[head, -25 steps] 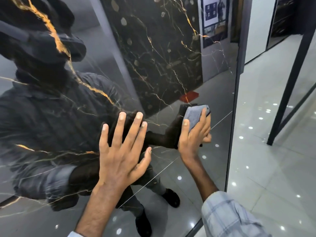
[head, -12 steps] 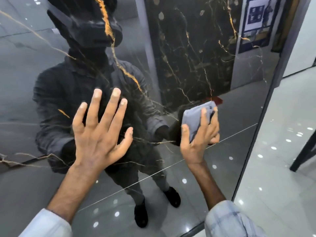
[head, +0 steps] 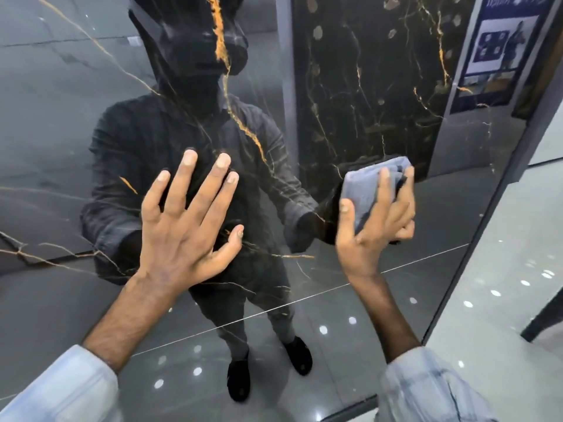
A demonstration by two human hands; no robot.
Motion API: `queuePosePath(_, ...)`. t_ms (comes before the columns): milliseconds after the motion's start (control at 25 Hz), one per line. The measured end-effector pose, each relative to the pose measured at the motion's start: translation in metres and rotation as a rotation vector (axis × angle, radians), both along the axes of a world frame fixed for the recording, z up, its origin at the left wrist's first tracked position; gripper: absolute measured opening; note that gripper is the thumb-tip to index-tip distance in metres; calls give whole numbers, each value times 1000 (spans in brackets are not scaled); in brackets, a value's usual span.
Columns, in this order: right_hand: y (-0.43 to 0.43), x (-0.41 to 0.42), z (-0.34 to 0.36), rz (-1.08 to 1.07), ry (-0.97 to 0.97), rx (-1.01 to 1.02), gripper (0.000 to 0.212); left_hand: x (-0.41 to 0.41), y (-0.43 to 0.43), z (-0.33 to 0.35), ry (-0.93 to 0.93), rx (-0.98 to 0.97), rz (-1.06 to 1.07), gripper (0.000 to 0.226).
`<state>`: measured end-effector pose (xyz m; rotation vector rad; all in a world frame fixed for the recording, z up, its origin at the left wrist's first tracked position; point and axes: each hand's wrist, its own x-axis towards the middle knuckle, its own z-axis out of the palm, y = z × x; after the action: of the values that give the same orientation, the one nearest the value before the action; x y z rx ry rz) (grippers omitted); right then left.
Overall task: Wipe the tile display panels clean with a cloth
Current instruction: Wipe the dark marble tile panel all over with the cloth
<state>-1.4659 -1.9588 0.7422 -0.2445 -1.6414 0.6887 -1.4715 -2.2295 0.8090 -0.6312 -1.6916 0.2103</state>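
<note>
Filling most of the view, the glossy dark panel [head: 76, 132] with gold veins is running off the frame at the top, left and bottom, and its reflections are making the surface hard to read. The pale floor [head: 502, 300] is showing at the right, cut off by the frame. A poster [head: 493, 50] is reflecting in the panel's upper right; its writing is too blurred to read. The left hand [head: 185, 236] is pressing flat on the panel, fingers straight and spread. The right hand [head: 374, 236] is pressing the folded grey cloth [head: 364, 190] against the panel near its right edge, thumb and fingers curling round it and hiding part of it.
</note>
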Motion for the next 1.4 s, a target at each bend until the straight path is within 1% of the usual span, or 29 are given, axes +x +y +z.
queuePosePath(40, -17, 2, -13, 22, -32, 123, 67, 1, 0, -1, -2, 3, 0, 73)
queuePosePath(160, -35, 9, -58, 188, -26, 981, 62, 1, 0, -1, -9, -4, 6, 74)
queuePosePath(200, -22, 7, -52, 224, -16, 1130, 62, 1, 0, -1, -8, -3, 7, 74)
queuePosePath(240, -8, 3, -36, 237, 12, 1149, 64, 1, 0, -1, -6, 3, 10, 73)
queuePosePath(280, 7, -2, -13, 227, 42, 1056, 66, 1, 1, -1, -3, 10, 13, 73)
queuePosePath(320, 22, -6, 15, 181, 58, 881, 67, 2, 2, 0, -2, 14, 12, 73)
queuePosePath(440, 39, -9, 82, -5, 60, 145, 70, 2, 3, 1, -8, 10, 14, 72)
queuePosePath(480, 29, -8, 85, -37, 45, 37, 71, 3, 3, 1, -13, 8, 19, 72)
queuePosePath(520, 15, -7, 75, -56, 17, 81, 71, 4, 2, 2, -21, 8, 24, 72)
queuePosePath(560, -1, -2, 59, -18, -22, 266, 71, 6, 2, 2, -33, 16, 21, 70)
queuePosePath(640, -19, 7, 22, 173, -55, 878, 67, 13, 4, 8, -63, 60, -11, 65)
queuePosePath(680, -11, 8, 19, 245, -47, 1142, 65, 18, 5, 16, -64, 84, -31, 63)
queuePosePath(720, 3, 5, 33, 280, -7, 1281, 62, 20, 5, 31, -42, 103, -37, 63)
queuePosePath(760, 19, 0, 58, 285, 34, 1294, 61, 22, 5, 49, -3, 123, -33, 63)
queuePosePath(800, 32, -6, 87, 256, 59, 1201, 60, 21, 4, 71, 41, 141, -26, 63)
queuePosePath(840, 43, -8, 119, 204, 80, 1008, 60, 18, 3, 91, 71, 152, -14, 64)
queuePosePath(880, 51, -11, 144, 143, 96, 734, 62, 14, 3, 107, 81, 151, -3, 64)
queuePosePath(920, 48, -9, 160, 91, 84, 454, 65, 10, 3, 118, 79, 143, 10, 64)
queuePosePath(960, 36, -8, 161, 52, 65, 264, 68, 5, 4, 122, 73, 135, 31, 65)
queuePosePath(1000, 21, -7, 151, 21, 50, 228, 69, 1, 5, 121, 68, 129, 52, 67)
queuePosePath(1040, 4, -5, 132, 30, 40, 371, 67, -1, 6, 117, 69, 122, 67, 69)
queuePosePath(1120, -13, -1, 95, 162, 70, 954, 59, -5, 5, 114, 83, 103, 71, 70)
queuePosePath(1160, -6, -1, 94, 206, 91, 1205, 57, -5, 4, 115, 86, 97, 66, 70)
queuePosePath(1200, 8, -3, 107, 221, 120, 1333, 56, -5, 4, 116, 84, 96, 61, 70)
queuePosePath(1240, 21, -6, 127, 195, 148, 1334, 57, -4, 4, 117, 83, 100, 57, 70)
queuePosePath(1280, 34, -10, 150, 145, 161, 1216, 60, -2, 5, 118, 82, 107, 48, 69)
queuePosePath(1320, 44, -12, 172, 98, 158, 997, 62, -1, 5, 120, 80, 113, 35, 66)
queuePosePath(1360, 46, -10, 187, 70, 131, 714, 64, 1, 5, 124, 80, 117, 21, 63)
queuePosePath(1400, 40, -8, 191, 47, 104, 477, 67, 3, 5, 130, 83, 122, 11, 61)
